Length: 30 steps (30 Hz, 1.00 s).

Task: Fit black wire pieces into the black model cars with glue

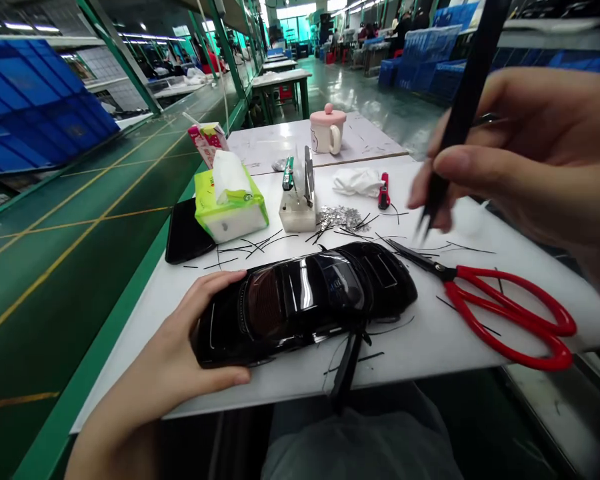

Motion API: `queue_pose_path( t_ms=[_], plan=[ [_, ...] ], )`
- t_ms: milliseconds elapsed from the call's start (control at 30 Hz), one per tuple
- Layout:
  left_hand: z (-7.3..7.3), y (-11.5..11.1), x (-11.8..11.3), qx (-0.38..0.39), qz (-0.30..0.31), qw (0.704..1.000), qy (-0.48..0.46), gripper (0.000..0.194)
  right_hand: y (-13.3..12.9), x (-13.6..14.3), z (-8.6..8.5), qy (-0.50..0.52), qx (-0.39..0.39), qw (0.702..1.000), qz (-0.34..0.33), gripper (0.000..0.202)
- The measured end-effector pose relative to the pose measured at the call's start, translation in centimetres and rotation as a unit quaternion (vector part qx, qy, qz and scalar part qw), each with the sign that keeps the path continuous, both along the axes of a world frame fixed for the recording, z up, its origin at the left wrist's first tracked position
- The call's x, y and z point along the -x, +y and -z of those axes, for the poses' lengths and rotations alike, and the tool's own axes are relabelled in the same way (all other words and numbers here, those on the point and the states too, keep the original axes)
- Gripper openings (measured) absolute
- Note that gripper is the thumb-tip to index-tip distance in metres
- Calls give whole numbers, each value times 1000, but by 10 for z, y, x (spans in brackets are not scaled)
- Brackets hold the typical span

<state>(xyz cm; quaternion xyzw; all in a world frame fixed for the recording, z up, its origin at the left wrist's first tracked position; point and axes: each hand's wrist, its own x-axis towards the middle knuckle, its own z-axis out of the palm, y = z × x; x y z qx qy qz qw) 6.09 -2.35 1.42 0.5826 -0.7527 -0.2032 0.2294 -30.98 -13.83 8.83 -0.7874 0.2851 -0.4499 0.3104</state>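
Observation:
A glossy black model car (305, 287) lies on the white tabletop, its left end gripped between the thumb and fingers of my left hand (195, 333). My right hand (510, 147) is raised at the right, closed around black tweezers (463, 113) whose tips point down, apart from the car. Red-handled scissors (510, 313) rest right of the car, below my right hand. Another black tool (347, 370) lies at the table's near edge, beside the car. Thin black strips (260, 245) are scattered around the car.
Behind the car stand a green tissue pack (233, 207), a small white holder (299, 213), silvery bits (343, 217), crumpled white tissue (357, 181) and a red cutter (384, 192). A black phone-like slab (187, 230), a lidded mug (329, 130) and a green conveyor (80, 233) are also in view.

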Motion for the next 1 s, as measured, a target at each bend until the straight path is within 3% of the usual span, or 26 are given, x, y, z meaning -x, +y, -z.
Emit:
queue_pose_path(
  t_ms=[100, 200, 367, 600, 733, 900, 1000],
  plan=[
    [-1, 1, -1, -28, -11, 999, 19, 98, 9, -31, 2, -67, -126, 965, -221, 4],
    [-2, 1, 0, -58, -20, 998, 31, 101, 7, -45, 23, -58, -189, 928, -317, 5],
    [-4, 0, 2, -49, -25, 998, 24, 100, 4, -45, 45, -44, -172, 927, -330, 5],
    [-5, 2, 3, -60, -29, 998, 19, 99, 16, -40, 53, 30, 37, 952, -304, 4],
    [-6, 2, 4, -58, -16, 998, 26, 94, 18, -40, 58, 48, 37, 949, -310, 8],
    [-6, 2, 5, -53, -10, 998, 30, 90, 20, -46, 60, -6, 62, 945, -322, 5],
    [-7, 2, 5, -55, -4, 998, 27, 90, 19, -48, 57, -16, 25, 949, -313, 4]
  ],
)
